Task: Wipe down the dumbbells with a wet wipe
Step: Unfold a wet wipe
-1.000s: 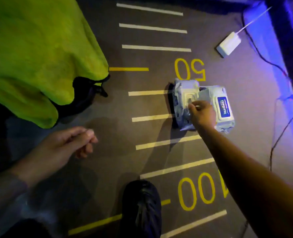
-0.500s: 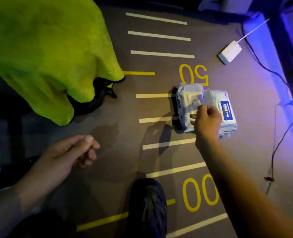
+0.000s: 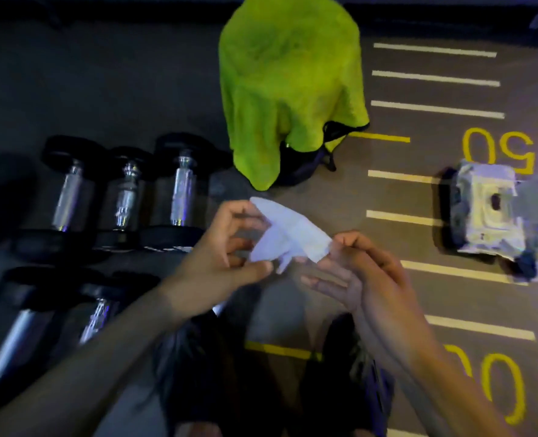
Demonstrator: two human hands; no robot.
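A white wet wipe (image 3: 288,236) is stretched between my two hands in the middle of the view. My left hand (image 3: 220,263) pinches its left side, and my right hand (image 3: 365,272) pinches its right corner. Several dumbbells with chrome handles and black heads lie on the dark floor to the left: three in a back row (image 3: 125,197) and two nearer me (image 3: 25,332). The pack of wet wipes (image 3: 495,216) lies on the floor at the right, its opening facing up.
A bright green towel (image 3: 289,86) drapes over a dark bag (image 3: 302,162) behind my hands. The floor at the right carries white and yellow lines (image 3: 435,105) with the numbers 50 and 100. My dark shoes (image 3: 346,373) stand below my hands.
My right hand pulled a wipe out of the pack and brought it left; my left hand took its other side. The view swung left, bringing the dumbbells into sight.
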